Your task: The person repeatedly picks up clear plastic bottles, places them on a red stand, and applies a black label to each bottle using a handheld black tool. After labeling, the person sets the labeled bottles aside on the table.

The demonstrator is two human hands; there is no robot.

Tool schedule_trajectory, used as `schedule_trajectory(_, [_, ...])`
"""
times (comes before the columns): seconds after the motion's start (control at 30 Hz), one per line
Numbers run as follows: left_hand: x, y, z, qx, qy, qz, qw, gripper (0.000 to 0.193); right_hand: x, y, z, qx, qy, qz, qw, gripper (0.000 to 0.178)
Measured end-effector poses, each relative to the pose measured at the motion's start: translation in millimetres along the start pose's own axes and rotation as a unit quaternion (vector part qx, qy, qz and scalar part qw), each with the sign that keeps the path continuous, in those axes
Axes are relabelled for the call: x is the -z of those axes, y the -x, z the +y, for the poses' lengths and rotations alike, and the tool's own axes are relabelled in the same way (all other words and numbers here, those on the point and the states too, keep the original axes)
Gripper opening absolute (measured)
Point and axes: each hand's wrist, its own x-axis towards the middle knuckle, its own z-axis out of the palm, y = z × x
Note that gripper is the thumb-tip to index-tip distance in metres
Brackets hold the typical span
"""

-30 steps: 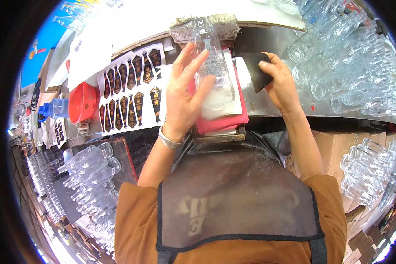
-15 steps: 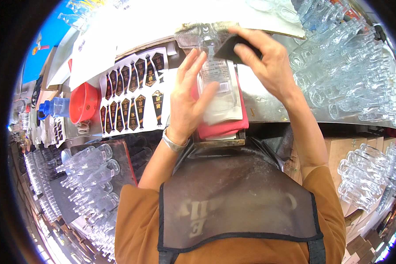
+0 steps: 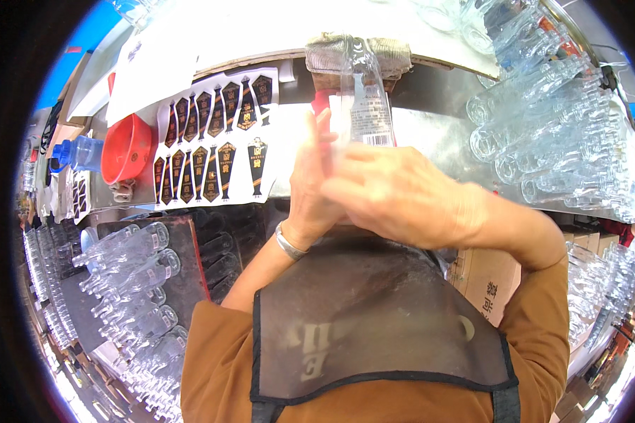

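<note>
A clear glass bottle (image 3: 369,106) with printed small text and a barcode lies in front of me, its neck pointing away. The neck rests on a folded pale cloth (image 3: 395,53) over a brown block. My left hand (image 3: 309,183) is upright beside the bottle's left side, fingers stretched out and partly blurred. Across the bottle's lower end passes my right hand (image 3: 409,194), back upward, its blurred fingers drawn together near my left palm. Whatever those fingers hold is hidden, and the dark flat scraper seen earlier does not show. Part of a red cloth (image 3: 322,102) shows beside the bottle.
Sheets of black and gold tie-shaped decals (image 3: 212,141) lie at the left, next to a red bowl (image 3: 127,149) and a blue-capped container (image 3: 77,155). Clear bottles (image 3: 536,127) are heaped at the right. More bottles (image 3: 130,282) lie lower left; cardboard boxes (image 3: 487,278) stand lower right.
My right hand has come down and left from the bottle's neck to its lower end. The dark scraper has gone out of sight. The bottle's visible part sits farther right.
</note>
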Motion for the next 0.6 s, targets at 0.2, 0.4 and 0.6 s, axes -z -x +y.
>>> schedule_trajectory(0.2, [0, -3, 9, -0.020, 0.000, -0.013, 1.000, 0.132, 27, -34, 63, -0.089, 0.214, 0.142, 0.962, 0.004])
schedule_trajectory(0.4, [5, 3, 10, 0.043, 0.044, -0.033, 0.998, 0.129, 8, -17, 60, -0.108, 0.095, 0.132, 0.981, 0.006])
schedule_trajectory(0.6, [8, 8, 7, 0.057, 0.090, -0.056, 0.993, 0.126, 2, 8, 22, -0.029, 0.033, 0.119, 0.992, 0.018])
